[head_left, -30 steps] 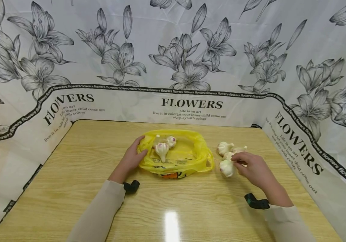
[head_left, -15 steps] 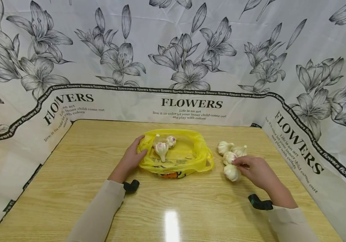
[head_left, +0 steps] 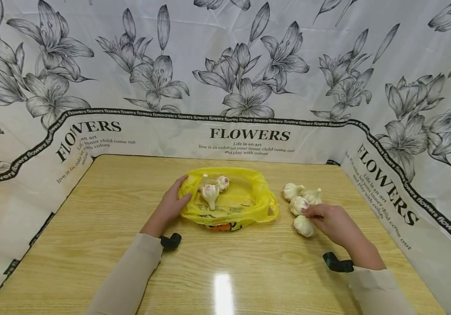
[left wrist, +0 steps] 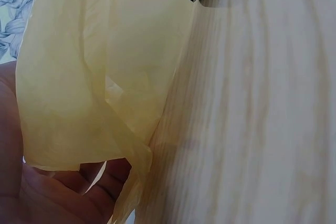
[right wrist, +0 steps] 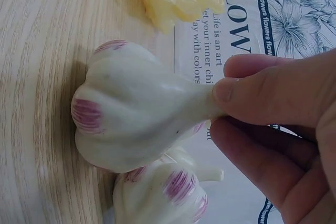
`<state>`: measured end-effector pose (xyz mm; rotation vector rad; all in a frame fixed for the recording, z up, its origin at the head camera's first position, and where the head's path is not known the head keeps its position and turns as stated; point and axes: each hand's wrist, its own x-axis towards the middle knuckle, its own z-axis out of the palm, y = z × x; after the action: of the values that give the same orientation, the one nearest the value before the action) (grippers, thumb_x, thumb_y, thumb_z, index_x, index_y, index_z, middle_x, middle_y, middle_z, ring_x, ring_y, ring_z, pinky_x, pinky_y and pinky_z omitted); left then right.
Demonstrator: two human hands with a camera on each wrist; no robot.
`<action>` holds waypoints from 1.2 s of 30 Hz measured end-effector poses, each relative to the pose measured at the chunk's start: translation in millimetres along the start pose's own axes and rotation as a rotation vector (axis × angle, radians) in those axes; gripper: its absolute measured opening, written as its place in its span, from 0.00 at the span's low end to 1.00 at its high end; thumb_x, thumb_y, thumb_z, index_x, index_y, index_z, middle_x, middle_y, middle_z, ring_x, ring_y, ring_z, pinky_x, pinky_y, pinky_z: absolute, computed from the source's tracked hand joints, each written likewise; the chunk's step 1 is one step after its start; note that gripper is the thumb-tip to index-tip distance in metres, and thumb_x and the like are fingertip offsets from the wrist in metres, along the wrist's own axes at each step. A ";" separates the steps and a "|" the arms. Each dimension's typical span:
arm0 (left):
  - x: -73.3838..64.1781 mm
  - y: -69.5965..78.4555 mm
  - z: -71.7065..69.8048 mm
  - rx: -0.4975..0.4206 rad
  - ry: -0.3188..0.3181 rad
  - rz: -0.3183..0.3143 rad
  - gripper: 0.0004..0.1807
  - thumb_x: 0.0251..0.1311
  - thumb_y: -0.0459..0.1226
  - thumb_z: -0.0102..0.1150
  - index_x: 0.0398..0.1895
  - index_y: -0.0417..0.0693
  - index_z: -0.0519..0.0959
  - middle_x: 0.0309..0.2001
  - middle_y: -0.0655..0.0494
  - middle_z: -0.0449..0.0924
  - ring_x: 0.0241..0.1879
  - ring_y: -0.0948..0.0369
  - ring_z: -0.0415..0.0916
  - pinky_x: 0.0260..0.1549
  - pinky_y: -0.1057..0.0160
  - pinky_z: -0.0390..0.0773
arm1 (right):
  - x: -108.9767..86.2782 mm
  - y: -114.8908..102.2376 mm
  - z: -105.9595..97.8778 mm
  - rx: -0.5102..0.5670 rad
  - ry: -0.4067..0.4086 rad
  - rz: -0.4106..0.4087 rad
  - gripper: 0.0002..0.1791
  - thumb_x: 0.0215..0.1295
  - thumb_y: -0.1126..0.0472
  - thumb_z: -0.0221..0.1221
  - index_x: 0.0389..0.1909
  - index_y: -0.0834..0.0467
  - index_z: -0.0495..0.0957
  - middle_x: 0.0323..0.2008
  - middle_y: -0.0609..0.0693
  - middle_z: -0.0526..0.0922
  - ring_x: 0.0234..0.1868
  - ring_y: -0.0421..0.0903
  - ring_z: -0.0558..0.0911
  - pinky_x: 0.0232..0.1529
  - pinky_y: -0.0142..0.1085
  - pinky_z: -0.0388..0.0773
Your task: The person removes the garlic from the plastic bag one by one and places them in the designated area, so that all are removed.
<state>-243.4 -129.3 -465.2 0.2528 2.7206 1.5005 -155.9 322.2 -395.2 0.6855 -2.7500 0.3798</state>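
A yellow plastic bag (head_left: 266, 203) lies mouth up on the table, with three garlic bulbs (head_left: 210, 194) inside its left part. My left hand (head_left: 169, 202) holds the bag at its left side; up close, the yellow film (left wrist: 79, 103) hangs over the palm and partly hides the fingers (left wrist: 107, 179). To the right of the bag, my right hand (head_left: 333, 224) pinches the stem of the nearest garlic bulb (head_left: 303, 226). In the right wrist view this bulb (right wrist: 126, 108) hangs close over the wood, its stem between thumb and fingers, purple streaks showing. Another bulb (right wrist: 160, 195) sits just beyond it.
More garlic bulbs (head_left: 291, 191) cluster behind the pinched one, right of the bag. The wooden table (head_left: 225, 262) is enclosed by white flower-printed cloth (head_left: 162, 140) at the back and sides. Each wrist wears a black device (head_left: 337, 263).
My right hand has drawn the pinched garlic bulb slightly right and toward me, uncovering the bulbs behind it. The left hand and the bag stay in place.
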 end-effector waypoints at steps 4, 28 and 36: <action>-0.2 -0.2 -0.1 -0.002 0.002 -0.003 0.35 0.70 0.46 0.50 0.76 0.63 0.50 0.75 0.48 0.53 0.74 0.48 0.53 0.70 0.44 0.58 | -0.1 0.1 -0.2 -0.022 -0.008 0.001 0.07 0.54 0.71 0.66 0.32 0.58 0.86 0.39 0.52 0.88 0.42 0.55 0.86 0.43 0.48 0.82; -0.7 -0.6 0.0 0.006 0.001 -0.010 0.35 0.69 0.46 0.50 0.76 0.66 0.49 0.76 0.49 0.53 0.74 0.48 0.53 0.69 0.44 0.58 | 2.3 -3.2 5.5 -0.037 0.060 -0.076 0.09 0.51 0.73 0.66 0.34 0.59 0.85 0.36 0.52 0.88 0.39 0.53 0.86 0.40 0.48 0.81; 0.5 -0.6 0.7 0.009 -0.001 -0.015 0.35 0.70 0.46 0.50 0.76 0.65 0.49 0.76 0.50 0.53 0.74 0.48 0.52 0.70 0.44 0.57 | 9.2 -8.3 8.0 -0.029 0.101 -0.108 0.10 0.51 0.72 0.67 0.33 0.57 0.84 0.34 0.48 0.87 0.36 0.49 0.85 0.38 0.45 0.81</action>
<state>-243.9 -128.9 -466.0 0.2330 2.7233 1.4845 -161.2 308.8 -398.1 0.7812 -2.6060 0.3400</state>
